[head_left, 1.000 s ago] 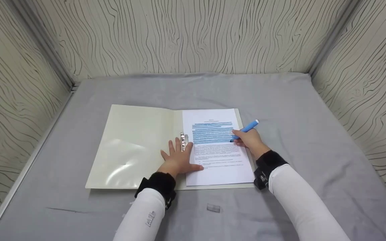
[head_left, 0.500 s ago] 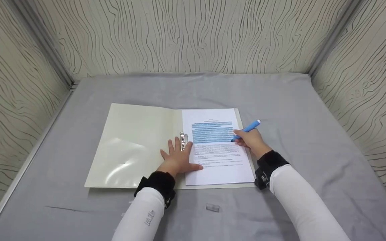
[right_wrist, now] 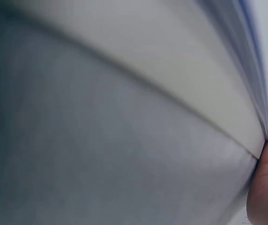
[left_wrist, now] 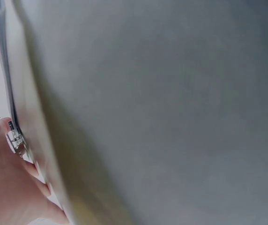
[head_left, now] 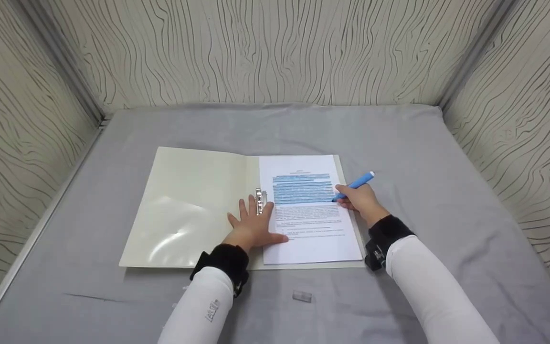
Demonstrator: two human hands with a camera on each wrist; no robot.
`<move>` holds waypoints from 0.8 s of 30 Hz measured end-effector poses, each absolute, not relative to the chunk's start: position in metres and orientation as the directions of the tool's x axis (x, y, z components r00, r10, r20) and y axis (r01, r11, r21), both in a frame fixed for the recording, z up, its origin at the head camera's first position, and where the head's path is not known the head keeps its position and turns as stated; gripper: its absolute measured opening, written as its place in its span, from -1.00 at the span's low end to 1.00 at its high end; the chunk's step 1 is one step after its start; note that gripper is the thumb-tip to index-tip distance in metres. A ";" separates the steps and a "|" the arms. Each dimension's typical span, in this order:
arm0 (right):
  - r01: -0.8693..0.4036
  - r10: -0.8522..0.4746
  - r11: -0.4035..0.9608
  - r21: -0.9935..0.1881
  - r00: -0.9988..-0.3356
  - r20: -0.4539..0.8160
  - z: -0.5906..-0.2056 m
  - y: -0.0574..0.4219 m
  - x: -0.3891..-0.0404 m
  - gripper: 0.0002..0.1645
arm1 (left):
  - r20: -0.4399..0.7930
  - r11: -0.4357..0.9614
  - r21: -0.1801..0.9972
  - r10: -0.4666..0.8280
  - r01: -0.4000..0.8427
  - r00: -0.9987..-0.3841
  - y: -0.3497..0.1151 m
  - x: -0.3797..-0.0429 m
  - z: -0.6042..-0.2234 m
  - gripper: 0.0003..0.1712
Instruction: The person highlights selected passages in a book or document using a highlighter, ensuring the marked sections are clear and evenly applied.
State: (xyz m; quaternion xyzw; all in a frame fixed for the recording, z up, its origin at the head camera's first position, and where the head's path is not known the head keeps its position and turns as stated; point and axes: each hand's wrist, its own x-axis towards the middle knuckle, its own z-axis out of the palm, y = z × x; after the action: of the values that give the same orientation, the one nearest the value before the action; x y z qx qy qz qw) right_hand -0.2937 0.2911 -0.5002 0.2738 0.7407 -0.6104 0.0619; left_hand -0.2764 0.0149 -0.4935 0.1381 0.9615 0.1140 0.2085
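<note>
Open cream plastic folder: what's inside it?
White printed sheets, upper text highlighted blue, and a silver metal clip showing between fingers of the bare left hand. Hidden: lower sheets' faces, the folder beneath, anything under the palm.

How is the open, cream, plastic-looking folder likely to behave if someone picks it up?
The cream folder would probably flex: its left cover looks rippled. Bright glare on that cover suggests a smooth, perhaps slippery surface. It may lift lopsided, likely heavier on the right, where the stack of white printed sheets lies.
</note>
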 end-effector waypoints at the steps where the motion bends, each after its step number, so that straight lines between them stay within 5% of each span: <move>1: 0.481 0.330 0.108 -0.870 -0.843 -0.425 -0.501 0.292 -0.294 -0.55 | -0.370 0.936 0.277 0.313 0.218 -0.875 0.015 -0.277 -0.494 0.17; 24: 0.467 0.334 0.118 -0.876 -0.850 -0.408 -0.500 0.297 -0.290 -0.58 | -0.375 0.938 0.275 0.308 0.213 -0.874 0.015 -0.275 -0.491 0.16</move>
State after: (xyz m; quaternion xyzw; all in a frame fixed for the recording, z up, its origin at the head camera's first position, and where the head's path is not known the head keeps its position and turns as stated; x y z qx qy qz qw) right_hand -0.2898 0.2966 -0.5000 0.2685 0.7457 -0.6074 0.0549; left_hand -0.2753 0.0153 -0.4905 0.1354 0.9615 0.1132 0.2108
